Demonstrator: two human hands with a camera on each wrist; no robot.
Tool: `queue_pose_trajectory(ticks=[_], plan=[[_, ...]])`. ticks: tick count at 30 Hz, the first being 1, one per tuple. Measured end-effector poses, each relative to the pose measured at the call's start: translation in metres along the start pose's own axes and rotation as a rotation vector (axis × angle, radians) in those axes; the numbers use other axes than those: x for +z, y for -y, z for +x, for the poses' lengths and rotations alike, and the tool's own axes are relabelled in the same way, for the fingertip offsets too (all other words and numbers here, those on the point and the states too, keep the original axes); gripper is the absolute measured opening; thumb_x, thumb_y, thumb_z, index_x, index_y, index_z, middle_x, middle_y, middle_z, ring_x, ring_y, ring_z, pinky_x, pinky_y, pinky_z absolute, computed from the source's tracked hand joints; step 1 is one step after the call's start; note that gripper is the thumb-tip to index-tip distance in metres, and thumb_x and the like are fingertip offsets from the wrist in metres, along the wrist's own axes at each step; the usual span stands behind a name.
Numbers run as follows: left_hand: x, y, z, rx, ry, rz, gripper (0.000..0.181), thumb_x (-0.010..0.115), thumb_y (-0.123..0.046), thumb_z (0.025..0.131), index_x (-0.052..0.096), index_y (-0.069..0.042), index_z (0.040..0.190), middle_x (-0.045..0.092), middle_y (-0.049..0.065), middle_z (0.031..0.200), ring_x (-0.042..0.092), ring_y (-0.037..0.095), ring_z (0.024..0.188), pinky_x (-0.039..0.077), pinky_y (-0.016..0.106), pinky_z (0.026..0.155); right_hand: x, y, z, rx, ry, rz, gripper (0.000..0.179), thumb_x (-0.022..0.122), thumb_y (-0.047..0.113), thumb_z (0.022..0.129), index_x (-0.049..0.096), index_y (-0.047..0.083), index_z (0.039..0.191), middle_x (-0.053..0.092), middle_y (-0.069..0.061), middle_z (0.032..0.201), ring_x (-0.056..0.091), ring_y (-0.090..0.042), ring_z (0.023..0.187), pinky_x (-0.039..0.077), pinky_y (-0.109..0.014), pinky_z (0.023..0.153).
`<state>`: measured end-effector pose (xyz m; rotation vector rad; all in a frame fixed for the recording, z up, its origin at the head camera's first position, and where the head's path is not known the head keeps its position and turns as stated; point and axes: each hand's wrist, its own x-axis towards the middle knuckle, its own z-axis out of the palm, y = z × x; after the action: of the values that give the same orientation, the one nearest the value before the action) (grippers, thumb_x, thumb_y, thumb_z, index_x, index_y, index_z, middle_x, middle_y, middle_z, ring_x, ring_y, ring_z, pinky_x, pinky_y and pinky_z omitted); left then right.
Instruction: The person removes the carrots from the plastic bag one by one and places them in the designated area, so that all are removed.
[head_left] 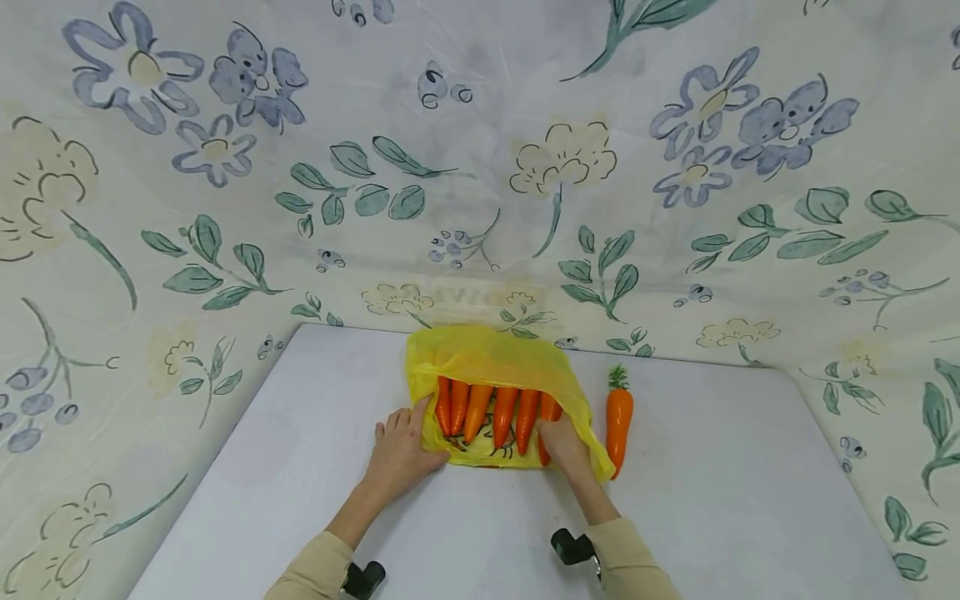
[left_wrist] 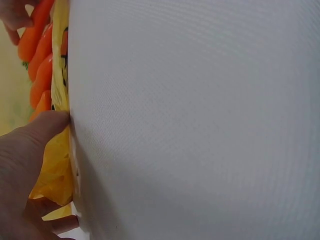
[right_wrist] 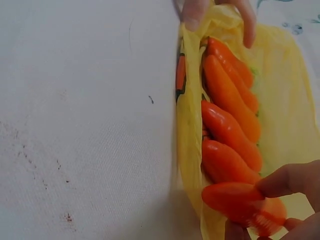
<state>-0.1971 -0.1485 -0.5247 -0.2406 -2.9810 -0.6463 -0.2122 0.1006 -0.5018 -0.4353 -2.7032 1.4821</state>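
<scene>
A yellow plastic bag [head_left: 480, 354] lies at the table's far side with its mouth facing me. Several orange carrots [head_left: 504, 417] lie side by side in it, tips toward the opening. My left hand [head_left: 401, 454] holds the bag's left side at the mouth, its thumb [left_wrist: 52, 122] along the lower edge. Inside the mouth's right end, my right hand [head_left: 564, 446] grips the rightmost carrot [right_wrist: 235, 197] between thumb and fingers. Its leafy end is hidden by the bag. One more carrot [head_left: 618, 421], with a green top, lies outside to the right.
The white table [head_left: 720, 467] carries the bag and the loose carrot. A flower-patterned cloth [head_left: 480, 208] hangs behind the table and along both sides. A dark wrist device [head_left: 573, 547] sits below the right forearm, and another [head_left: 365, 579] by the left sleeve.
</scene>
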Motion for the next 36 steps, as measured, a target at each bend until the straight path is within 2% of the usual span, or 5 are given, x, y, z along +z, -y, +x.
queue_pose_trajectory(ticks=[7, 20, 25, 29, 36], plan=[[0.0, 0.0, 0.0, 0.018, -0.017, 0.0, 0.091, 0.075, -0.043, 0.068, 0.03, -0.012, 0.141, 0.049, 0.021, 0.12, 0.042, 0.039, 0.115, 0.025, 0.069, 0.094, -0.002, 0.002, -0.002, -0.058, 0.029, 0.088, 0.055, 0.056, 0.004, 0.076, 0.041, -0.003, 0.129, 0.048, -0.017, 0.126, 0.046, -0.031, 0.11, 0.034, -0.048, 0.1], [-0.001, -0.001, 0.001, 0.019, -0.006, 0.002, 0.092, 0.075, -0.043, 0.068, 0.03, -0.011, 0.142, 0.049, 0.021, 0.121, 0.041, 0.039, 0.115, 0.025, 0.069, 0.094, -0.006, 0.018, -0.009, 0.038, 0.096, 0.161, 0.062, 0.058, 0.003, 0.077, 0.035, 0.007, 0.135, 0.05, -0.013, 0.12, 0.05, -0.029, 0.102, 0.043, -0.046, 0.091], [0.0, 0.001, 0.001, 0.015, -0.006, -0.002, 0.091, 0.075, -0.043, 0.069, 0.029, -0.012, 0.141, 0.048, 0.021, 0.121, 0.041, 0.039, 0.115, 0.024, 0.069, 0.094, -0.004, 0.02, -0.01, 0.021, 0.09, 0.143, 0.07, 0.059, 0.002, 0.076, 0.032, 0.01, 0.139, 0.046, -0.011, 0.127, 0.047, -0.029, 0.107, 0.04, -0.047, 0.095], [0.0, 0.001, 0.0, 0.016, -0.011, -0.002, 0.091, 0.075, -0.042, 0.069, 0.03, -0.011, 0.141, 0.048, 0.022, 0.121, 0.041, 0.04, 0.115, 0.024, 0.069, 0.094, -0.002, 0.02, -0.012, -0.007, 0.092, 0.151, 0.068, 0.061, 0.002, 0.075, 0.035, 0.01, 0.137, 0.046, -0.009, 0.128, 0.046, -0.029, 0.11, 0.037, -0.047, 0.099], [-0.001, 0.001, -0.001, 0.025, -0.013, -0.006, 0.091, 0.075, -0.041, 0.069, 0.03, -0.011, 0.141, 0.048, 0.022, 0.12, 0.041, 0.04, 0.115, 0.024, 0.07, 0.093, 0.003, 0.021, -0.016, -0.044, 0.125, 0.157, 0.065, 0.063, 0.001, 0.072, 0.043, 0.006, 0.133, 0.05, -0.01, 0.124, 0.049, -0.027, 0.102, 0.042, -0.045, 0.093]])
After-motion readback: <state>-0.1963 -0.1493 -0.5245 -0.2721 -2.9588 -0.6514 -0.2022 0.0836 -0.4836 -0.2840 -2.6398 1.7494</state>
